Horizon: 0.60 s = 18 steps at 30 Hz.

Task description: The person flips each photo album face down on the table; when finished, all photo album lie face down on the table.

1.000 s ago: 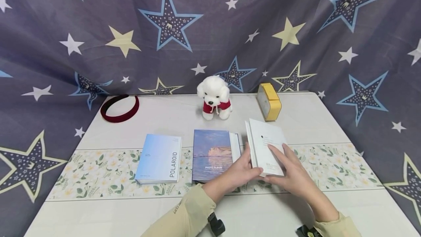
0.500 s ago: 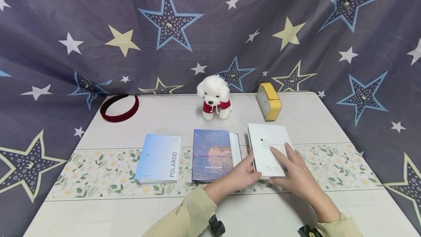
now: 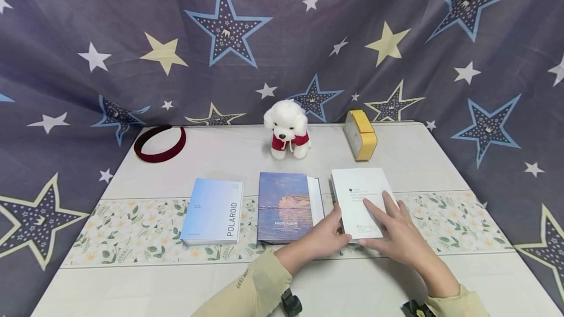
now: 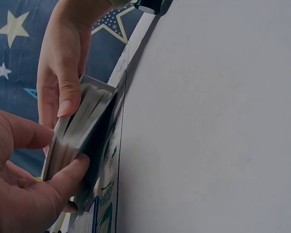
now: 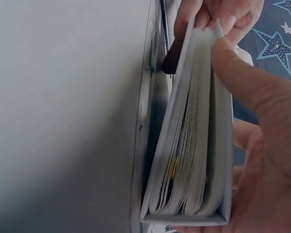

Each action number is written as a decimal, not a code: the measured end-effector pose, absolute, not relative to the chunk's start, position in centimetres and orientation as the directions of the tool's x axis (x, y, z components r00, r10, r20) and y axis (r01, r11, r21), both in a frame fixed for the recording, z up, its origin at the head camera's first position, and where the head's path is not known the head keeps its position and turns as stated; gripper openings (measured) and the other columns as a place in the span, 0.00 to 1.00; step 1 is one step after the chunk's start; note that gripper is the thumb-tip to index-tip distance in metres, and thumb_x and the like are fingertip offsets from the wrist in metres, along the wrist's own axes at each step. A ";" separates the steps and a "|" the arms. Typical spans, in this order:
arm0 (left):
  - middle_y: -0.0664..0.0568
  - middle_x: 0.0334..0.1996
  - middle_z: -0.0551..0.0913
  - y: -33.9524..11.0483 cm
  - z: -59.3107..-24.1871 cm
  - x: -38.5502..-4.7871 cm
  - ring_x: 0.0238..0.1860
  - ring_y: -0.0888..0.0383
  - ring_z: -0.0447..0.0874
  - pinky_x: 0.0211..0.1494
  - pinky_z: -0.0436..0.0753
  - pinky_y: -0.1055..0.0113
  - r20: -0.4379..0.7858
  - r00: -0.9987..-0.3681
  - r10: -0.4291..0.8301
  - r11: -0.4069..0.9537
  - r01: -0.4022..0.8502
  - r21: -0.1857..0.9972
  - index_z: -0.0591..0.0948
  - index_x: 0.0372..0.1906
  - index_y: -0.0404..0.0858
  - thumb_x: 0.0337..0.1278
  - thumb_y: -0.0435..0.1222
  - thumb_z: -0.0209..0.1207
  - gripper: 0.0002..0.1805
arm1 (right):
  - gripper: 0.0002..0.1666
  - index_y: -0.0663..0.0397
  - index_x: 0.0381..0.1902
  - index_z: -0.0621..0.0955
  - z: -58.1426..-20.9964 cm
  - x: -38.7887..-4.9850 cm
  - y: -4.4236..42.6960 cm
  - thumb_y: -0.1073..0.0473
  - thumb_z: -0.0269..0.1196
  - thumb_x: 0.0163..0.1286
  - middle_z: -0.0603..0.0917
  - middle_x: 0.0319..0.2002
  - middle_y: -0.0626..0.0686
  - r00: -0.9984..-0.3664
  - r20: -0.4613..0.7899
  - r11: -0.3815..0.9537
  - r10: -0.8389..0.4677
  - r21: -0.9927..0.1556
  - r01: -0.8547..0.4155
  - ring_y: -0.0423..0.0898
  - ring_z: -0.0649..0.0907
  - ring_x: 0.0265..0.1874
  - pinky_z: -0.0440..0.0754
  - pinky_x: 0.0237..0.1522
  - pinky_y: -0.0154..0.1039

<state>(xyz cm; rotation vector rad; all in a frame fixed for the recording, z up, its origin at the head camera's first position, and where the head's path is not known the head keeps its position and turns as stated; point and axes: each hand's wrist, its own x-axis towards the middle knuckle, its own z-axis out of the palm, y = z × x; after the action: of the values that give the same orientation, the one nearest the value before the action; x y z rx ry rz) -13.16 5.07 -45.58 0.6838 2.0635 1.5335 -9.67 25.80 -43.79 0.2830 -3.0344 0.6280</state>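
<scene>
One white, rectangular, hardcover book (image 3: 354, 212), right of frame centre.
My left hand (image 3: 323, 235) pinches its lower-left corner; my right hand (image 3: 395, 234) rests spread fingers on the cover, thumb at lower edge.

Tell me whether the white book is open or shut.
The white book is shut: the right wrist view shows its pages between both covers.

Fine print (image 3: 361, 194) on the white book (image 3: 350, 213) seems unreadably small; the head view's edge crops 2 sleeves (image 3: 251, 287).
</scene>
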 end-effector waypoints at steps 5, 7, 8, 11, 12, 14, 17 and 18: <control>0.35 0.75 0.51 5.2 -45.5 -13.0 0.72 0.51 0.59 0.69 0.64 0.65 -0.098 -0.776 0.623 0.368 0.181 0.912 0.41 0.75 0.24 0.63 0.28 0.57 0.45 | 0.55 0.48 0.70 0.71 -43.9 -9.7 25.9 0.34 0.74 0.46 0.53 0.72 0.74 -0.983 0.068 0.910 -0.172 -0.371 -0.185 0.85 0.52 0.63 0.57 0.53 0.81; 0.34 0.75 0.50 5.3 -45.4 -13.0 0.73 0.50 0.55 0.71 0.61 0.63 -0.103 -0.777 0.621 0.413 0.213 0.886 0.43 0.74 0.23 0.63 0.29 0.56 0.44 | 0.55 0.48 0.70 0.71 -44.0 -9.6 25.9 0.34 0.74 0.46 0.53 0.72 0.74 -0.983 0.070 0.914 -0.170 -0.361 -0.184 0.85 0.53 0.63 0.57 0.52 0.81; 0.34 0.75 0.50 5.3 -45.4 -12.9 0.74 0.49 0.53 0.72 0.60 0.61 -0.110 -0.775 0.623 0.435 0.226 0.871 0.46 0.74 0.24 0.64 0.29 0.56 0.42 | 0.55 0.48 0.69 0.71 -44.0 -9.6 25.9 0.34 0.74 0.46 0.53 0.72 0.74 -0.984 0.068 0.917 -0.167 -0.355 -0.180 0.85 0.53 0.63 0.58 0.52 0.81; 0.34 0.74 0.50 5.3 -45.1 -12.7 0.74 0.47 0.51 0.72 0.59 0.60 -0.122 -0.762 0.636 0.501 0.287 0.817 0.53 0.74 0.25 0.65 0.31 0.55 0.38 | 0.55 0.48 0.69 0.72 -44.1 -9.5 26.0 0.33 0.75 0.45 0.54 0.72 0.73 -0.987 0.059 0.929 -0.149 -0.333 -0.161 0.85 0.53 0.63 0.59 0.50 0.81; 0.34 0.74 0.51 5.3 -44.9 -12.6 0.74 0.47 0.53 0.72 0.60 0.60 -0.129 -0.757 0.641 0.525 0.309 0.793 0.55 0.73 0.26 0.66 0.32 0.55 0.36 | 0.55 0.48 0.69 0.72 -44.1 -9.5 26.0 0.33 0.75 0.44 0.54 0.72 0.73 -0.989 0.051 0.934 -0.142 -0.325 -0.151 0.85 0.52 0.64 0.59 0.50 0.82; 0.34 0.74 0.53 5.1 -44.4 -12.3 0.73 0.46 0.56 0.71 0.62 0.60 -0.133 -0.753 0.645 0.577 0.365 0.731 0.60 0.73 0.29 0.67 0.35 0.54 0.33 | 0.55 0.49 0.68 0.73 -44.1 -9.5 25.9 0.33 0.75 0.44 0.54 0.72 0.73 -0.991 0.038 0.941 -0.126 -0.310 -0.131 0.85 0.52 0.64 0.58 0.50 0.82; 0.36 0.74 0.55 4.6 -43.5 -12.0 0.74 0.46 0.55 0.72 0.60 0.57 -0.123 -0.766 0.631 0.638 0.423 0.643 0.64 0.72 0.31 0.68 0.37 0.54 0.31 | 0.54 0.52 0.68 0.73 -43.9 -9.6 25.5 0.33 0.74 0.46 0.54 0.71 0.75 -0.994 0.021 0.950 -0.104 -0.292 -0.106 0.85 0.50 0.64 0.55 0.53 0.81; 0.37 0.74 0.56 4.3 -43.2 -11.9 0.74 0.46 0.54 0.72 0.60 0.56 -0.105 -0.775 0.623 0.652 0.440 0.618 0.65 0.71 0.32 0.68 0.38 0.54 0.30 | 0.53 0.54 0.67 0.73 -43.8 -9.6 25.3 0.33 0.74 0.47 0.54 0.71 0.75 -0.995 0.026 0.953 -0.100 -0.286 -0.103 0.84 0.50 0.65 0.54 0.55 0.81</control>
<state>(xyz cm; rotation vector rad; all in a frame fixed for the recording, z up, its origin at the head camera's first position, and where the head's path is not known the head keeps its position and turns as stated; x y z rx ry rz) -11.93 4.25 -43.22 0.8498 2.5635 0.8401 -9.58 25.29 -43.76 0.1610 -3.0933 0.4543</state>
